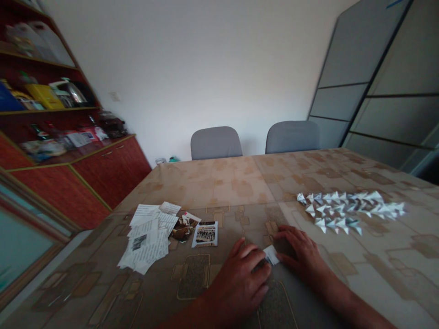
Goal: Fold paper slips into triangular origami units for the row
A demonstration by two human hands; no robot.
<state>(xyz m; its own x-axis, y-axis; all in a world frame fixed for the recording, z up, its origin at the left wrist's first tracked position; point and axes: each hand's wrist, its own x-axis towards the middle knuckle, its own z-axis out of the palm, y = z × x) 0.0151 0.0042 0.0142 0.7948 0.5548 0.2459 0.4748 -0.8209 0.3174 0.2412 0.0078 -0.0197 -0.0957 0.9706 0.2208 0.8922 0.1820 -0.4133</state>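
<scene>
A small piece of white printed paper (272, 255), seemingly folded, lies on the table between my two hands. My left hand (245, 274) is closed, its curled fingers at the paper's left edge. What its fingertips do there is partly hidden. From the right reaches my right hand (302, 253), its thumb close to the paper's right edge and its fingers spread above the thumb. To the left is a loose pile of printed paper pieces (147, 235). Beside it lie a brown picture piece (184, 227) and a piece with a photograph (206, 234).
Several small pointed folded-paper pieces (338, 210) stand in rows at the right of the patterned table (236, 183). Two grey chairs (216, 142) are behind the far edge. A red-brown cabinet (106, 169) with shelves is at the left, grey panelled doors (346, 59) at the right.
</scene>
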